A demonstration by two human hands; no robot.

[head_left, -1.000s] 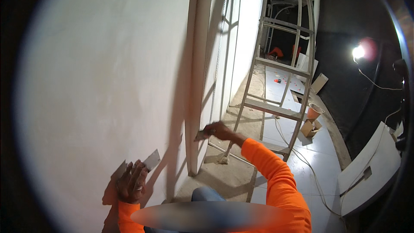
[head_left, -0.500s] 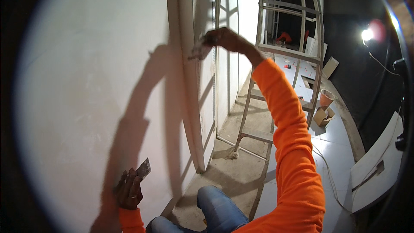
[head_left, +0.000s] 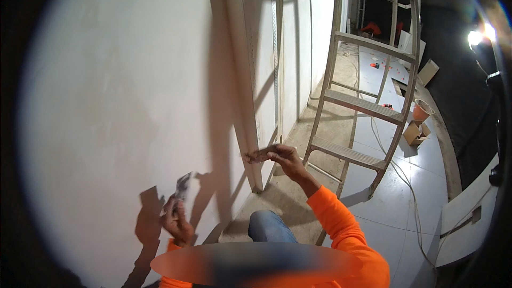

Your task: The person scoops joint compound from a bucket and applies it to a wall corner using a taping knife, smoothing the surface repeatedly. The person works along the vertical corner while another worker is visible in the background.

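Just below the view's centre, at six o'clock, a flat tool (head_left: 261, 154) is sitting at the tall pale wall edge (head_left: 232, 48); whether it is touching, I cannot tell. The right hand (head_left: 288, 160) is clamping on the tool — a twisting grip could be making its corner gouge that edge. Toward eight o'clock, the left hand (head_left: 180, 224) is closing around a flat-bladed scraper (head_left: 183, 184), blade pointing near one o'clock beside the wall (head_left: 106, 101); a loose wrist could be nicking the smooth face. Shadows are crossing that wall, so flaws could be going unnoticed. At six o'clock, a denim knee (head_left: 266, 228) is jutting close by, and shuffling could be bumping it into the edge. Between two and three o'clock, a ladder (head_left: 364, 107) is standing — a wide-swinging right sleeve (head_left: 341, 217) could be knocking it. Toward four o'clock, a cable (head_left: 409, 185) is trailing over floor tiles (head_left: 389, 210), risking a trip.
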